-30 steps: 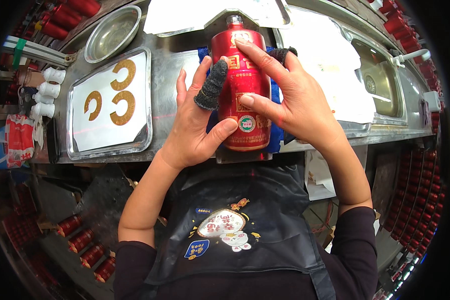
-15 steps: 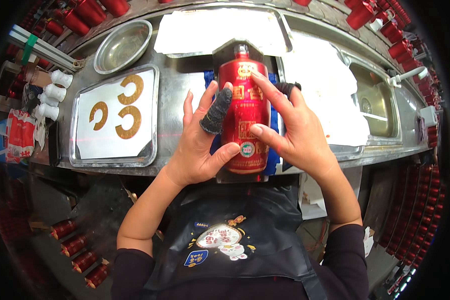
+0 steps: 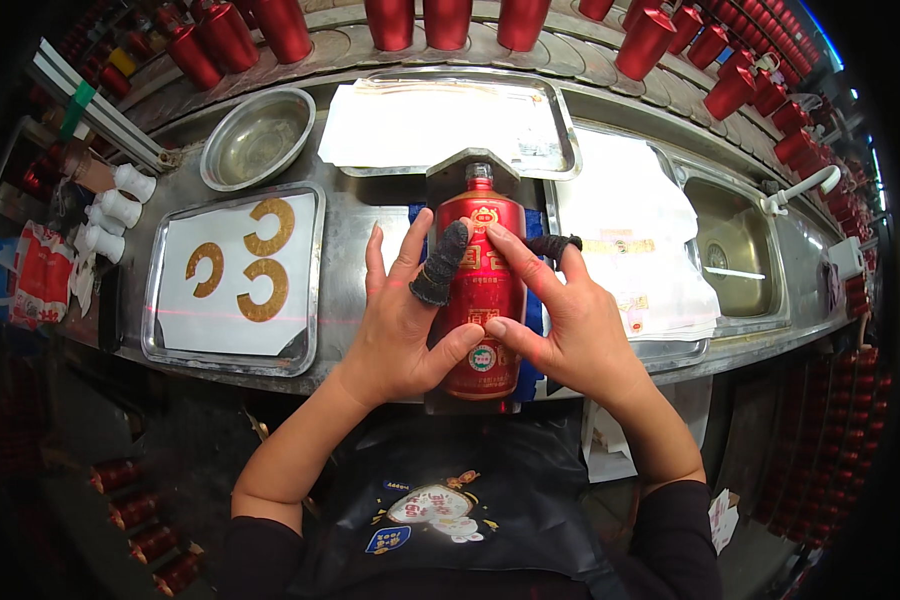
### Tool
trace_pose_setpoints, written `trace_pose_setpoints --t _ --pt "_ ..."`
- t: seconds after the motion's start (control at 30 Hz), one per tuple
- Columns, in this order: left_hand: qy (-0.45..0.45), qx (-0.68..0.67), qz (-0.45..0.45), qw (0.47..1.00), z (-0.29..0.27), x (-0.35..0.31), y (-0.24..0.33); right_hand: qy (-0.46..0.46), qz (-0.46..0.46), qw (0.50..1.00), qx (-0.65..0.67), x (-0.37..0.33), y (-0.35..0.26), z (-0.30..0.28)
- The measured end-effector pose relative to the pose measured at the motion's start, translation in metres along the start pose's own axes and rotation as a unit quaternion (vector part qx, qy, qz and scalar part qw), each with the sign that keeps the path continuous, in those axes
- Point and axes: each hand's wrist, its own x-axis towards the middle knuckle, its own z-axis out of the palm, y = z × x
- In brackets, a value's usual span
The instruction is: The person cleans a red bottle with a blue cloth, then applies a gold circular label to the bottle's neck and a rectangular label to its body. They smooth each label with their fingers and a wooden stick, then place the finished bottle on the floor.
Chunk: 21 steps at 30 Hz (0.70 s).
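Note:
A red bottle [image 3: 482, 300] with gold print and a dark neck lies in a metal holder [image 3: 470, 158], neck pointing away from me. My left hand [image 3: 395, 330] rests at its left side, fingers spread. A dark knitted finger sleeve [image 3: 442, 265] covers the index finger, whose tip touches the upper front of the bottle; the thumb lies lower down. From the right, my right hand [image 3: 580, 325] lays its index finger and thumb on the bottle's front. Another of its fingers wears a black sleeve [image 3: 553, 245]. Neither hand wraps round the bottle.
Left stands a metal tray [image 3: 315, 270] with white paper and gold C-shaped labels [image 3: 268, 290]; behind it, a steel bowl [image 3: 257, 138]. A paper-covered tray [image 3: 440, 120] lies at the back. Right are label sheets [image 3: 650, 270], a sink [image 3: 735, 240] and tap [image 3: 810, 185]. Red bottles [image 3: 445, 22] line the far side.
The view has tilted, so the bench and bottle sit lower in the picture. Both hands stay at the bottle's front, with their index fingertips and thumbs closer together.

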Motion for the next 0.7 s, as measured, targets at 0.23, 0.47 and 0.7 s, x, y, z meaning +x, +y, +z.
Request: trace_pose_setpoints --t 0.23,0.47,0.7 --pt "0.030 0.001 0.006 1.000 0.000 -0.001 0.005 -0.006 -0.009 0.999 -0.034 0.011 -0.003 -0.005" --pt "0.037 0.010 -0.005 0.999 0.004 -0.007 0.008 0.040 -0.047 0.997 -0.047 0.017 0.001 0.002" --pt "0.066 -0.006 0.009 0.998 0.004 -0.003 0.007 0.025 -0.007 1.000 0.016 0.012 0.000 -0.001"
